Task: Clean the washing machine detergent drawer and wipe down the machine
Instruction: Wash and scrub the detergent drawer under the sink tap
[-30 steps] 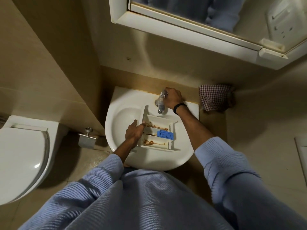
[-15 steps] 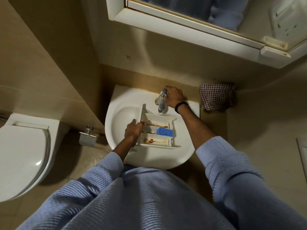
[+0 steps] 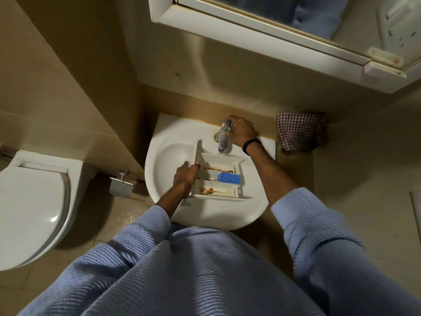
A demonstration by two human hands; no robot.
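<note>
your left hand (image 3: 185, 176) grips the left edge of the stained white plastic detergent drawer (image 3: 218, 179), which sits in the white ceramic sink (image 3: 168, 156); your right hand (image 3: 242, 131) curls round the chrome tap (image 3: 223, 135).

The person wears a light blue ribbed sweater (image 3: 182, 270), its sleeves (image 3: 303, 215) ending on the forearms beside the near rim of the sink (image 3: 205, 216). A black band (image 3: 251, 145) circles the wrist of the right hand (image 3: 241, 131), by the sink's far corner.

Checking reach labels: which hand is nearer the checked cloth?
Right. The right hand grips the tap, near the checked cloth but not touching it. The left hand holds the detergent drawer's left end, farther off over the sink.
</note>
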